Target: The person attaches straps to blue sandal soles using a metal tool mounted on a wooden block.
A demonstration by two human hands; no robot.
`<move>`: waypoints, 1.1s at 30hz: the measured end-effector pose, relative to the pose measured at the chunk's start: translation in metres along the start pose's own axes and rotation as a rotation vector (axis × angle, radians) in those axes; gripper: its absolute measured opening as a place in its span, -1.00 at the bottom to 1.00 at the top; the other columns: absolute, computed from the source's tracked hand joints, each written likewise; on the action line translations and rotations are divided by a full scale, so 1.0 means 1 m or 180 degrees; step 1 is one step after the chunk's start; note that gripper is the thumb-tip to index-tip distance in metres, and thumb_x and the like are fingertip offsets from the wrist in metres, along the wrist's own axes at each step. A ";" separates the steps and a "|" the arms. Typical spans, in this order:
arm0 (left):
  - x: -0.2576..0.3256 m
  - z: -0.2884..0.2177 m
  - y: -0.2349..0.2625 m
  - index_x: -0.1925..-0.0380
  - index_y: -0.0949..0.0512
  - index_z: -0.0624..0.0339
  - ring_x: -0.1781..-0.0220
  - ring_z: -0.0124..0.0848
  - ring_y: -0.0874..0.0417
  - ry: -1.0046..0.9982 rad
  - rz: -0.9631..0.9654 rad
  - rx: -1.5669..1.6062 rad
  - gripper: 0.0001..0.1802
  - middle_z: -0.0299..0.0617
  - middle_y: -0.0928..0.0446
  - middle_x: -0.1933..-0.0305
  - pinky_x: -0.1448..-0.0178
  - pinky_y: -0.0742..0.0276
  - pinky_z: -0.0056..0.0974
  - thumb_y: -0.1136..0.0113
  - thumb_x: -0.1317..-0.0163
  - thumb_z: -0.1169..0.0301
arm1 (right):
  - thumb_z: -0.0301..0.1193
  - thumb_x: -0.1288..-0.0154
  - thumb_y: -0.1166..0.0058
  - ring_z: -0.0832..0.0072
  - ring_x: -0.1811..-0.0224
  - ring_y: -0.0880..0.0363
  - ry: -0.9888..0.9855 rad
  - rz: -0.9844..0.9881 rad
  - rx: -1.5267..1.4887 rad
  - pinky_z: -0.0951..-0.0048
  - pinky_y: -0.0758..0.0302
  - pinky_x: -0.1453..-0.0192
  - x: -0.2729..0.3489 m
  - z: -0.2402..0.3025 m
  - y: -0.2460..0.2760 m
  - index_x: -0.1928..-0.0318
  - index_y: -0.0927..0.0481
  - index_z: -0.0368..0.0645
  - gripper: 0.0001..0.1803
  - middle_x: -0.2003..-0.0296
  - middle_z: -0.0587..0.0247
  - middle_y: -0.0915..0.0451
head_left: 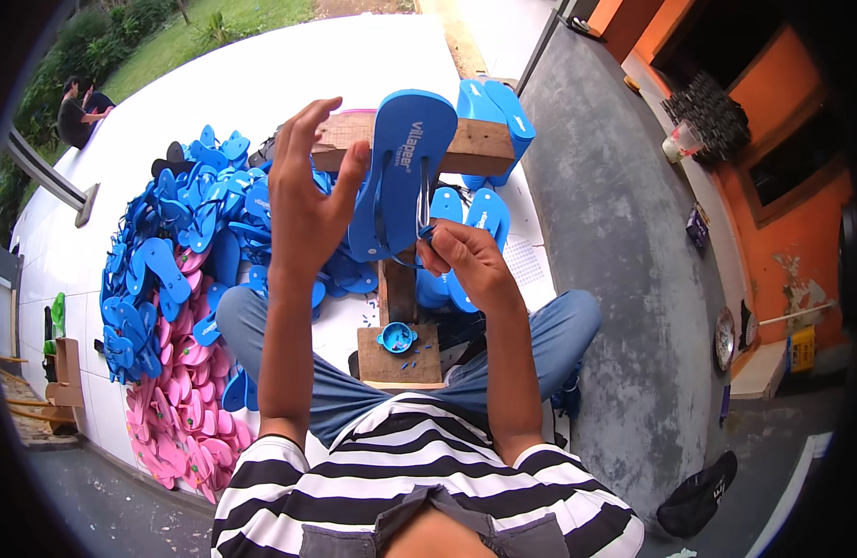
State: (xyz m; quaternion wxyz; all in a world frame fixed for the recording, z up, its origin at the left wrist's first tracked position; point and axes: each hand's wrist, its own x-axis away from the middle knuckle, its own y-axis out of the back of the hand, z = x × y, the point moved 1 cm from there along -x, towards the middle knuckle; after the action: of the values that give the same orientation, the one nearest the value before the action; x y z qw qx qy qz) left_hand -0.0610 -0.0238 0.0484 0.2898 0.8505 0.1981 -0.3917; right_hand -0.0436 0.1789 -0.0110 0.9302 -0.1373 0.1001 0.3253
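Note:
A blue flip-flop sole (410,139) rests upright against the wooden crossbar (479,147) of a stand in front of me. My left hand (303,191) is raised beside its left edge, fingers spread, holding nothing. Low on the sole's right side, my right hand (467,265) pinches a slim silver tool (424,209) that runs up along the sole. A bit of blue shows at those fingertips; I cannot make out what it is. Below, a small blue cup (397,338) with tiny pieces in it sits on the stand's wooden base (372,358), where several blue bits lie loose.
Heaped at my left are blue flip-flops (168,265) and pink ones (191,409). More blue pairs (510,116) hang over the crossbar's right end, with others (484,212) beneath. A dark cap (696,493) lies on the grey floor at right. Another person (78,116) sits far left.

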 end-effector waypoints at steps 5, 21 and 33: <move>-0.032 -0.008 -0.009 -0.17 -0.45 0.30 -0.02 -0.24 -0.68 0.0978 0.1137 0.1149 -0.45 0.00 -0.66 0.08 -0.06 -0.58 -0.19 -0.22 -0.35 0.13 | -0.14 -0.54 0.10 0.68 0.49 -0.14 -0.0251 0.0413 -0.0154 0.57 -0.13 0.37 -0.008 -0.003 0.013 0.39 -0.47 -0.20 -0.58 0.53 0.45 -0.30; 0.018 -0.023 -0.027 0.09 -0.52 0.29 0.21 -0.53 -0.61 0.1076 0.0346 0.2114 -0.69 -0.21 -0.61 0.23 0.17 -0.53 -0.44 -0.23 -0.36 0.27 | -0.07 -0.53 0.07 0.58 0.27 -0.43 0.0363 -0.1082 0.0986 0.54 -0.38 0.12 0.003 -0.013 0.000 0.15 -0.50 -0.22 -0.59 0.29 0.32 -0.51; 0.023 -0.038 -0.033 0.09 -0.51 0.28 0.19 -0.51 -0.58 0.0699 -0.0114 0.1533 -0.71 -0.16 -0.62 0.25 0.10 -0.51 -0.41 -0.26 -0.34 0.30 | -0.12 -0.63 0.31 0.72 0.15 -0.38 0.0841 -0.1498 0.0454 0.60 -0.39 0.05 -0.033 0.004 -0.035 -0.16 -0.42 -0.12 -0.60 0.21 0.37 -0.48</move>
State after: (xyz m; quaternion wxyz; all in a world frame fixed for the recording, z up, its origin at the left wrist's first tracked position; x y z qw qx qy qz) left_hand -0.0441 0.0281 0.0397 0.0488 0.9288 0.1443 -0.3379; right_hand -0.0466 0.1351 0.0087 0.9664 -0.1321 0.2085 0.0717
